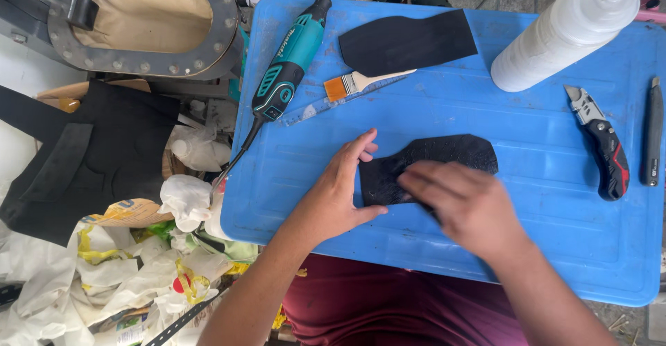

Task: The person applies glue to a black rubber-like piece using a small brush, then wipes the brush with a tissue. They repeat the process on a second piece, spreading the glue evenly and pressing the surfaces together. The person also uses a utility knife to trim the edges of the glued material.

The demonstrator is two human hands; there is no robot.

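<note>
Pressing down near the middle of the blue board, we see both hands on a black rubber piece. Our left hand lies flat and unclenched at the piece's 9 o'clock edge, thumb and forefinger braced against it. Our right hand (blurred) covers its 5 o'clock part; we cannot tell its grip. At 12 o'clock lies a second black sheet, with a brush and a teal rotary tool toward 11 o'clock. A white bottle and a utility knife sit toward 2 o'clock.
</note>
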